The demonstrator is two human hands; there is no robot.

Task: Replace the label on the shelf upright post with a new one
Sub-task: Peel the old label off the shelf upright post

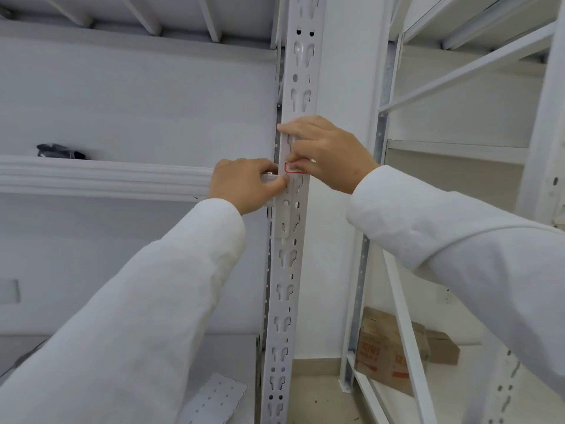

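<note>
A white slotted upright post [301,71] runs down the middle of the head view. On its face, at the height of the middle shelf, sits a small white label with a red border [293,168]. My right hand [327,151] rests on the post, fingertips pinching the label's right side, forefinger stretched across the post above it. My left hand [244,183] grips the post's left edge where the shelf beam [107,177] meets it, thumb pressed just below the label. Most of the label is hidden by my fingers.
A dark object [59,151] lies on the middle shelf at left. A perforated white plate [218,399] lies on the lower shelf. A second white rack [458,133] stands to the right, with cardboard boxes [394,350] on its bottom level.
</note>
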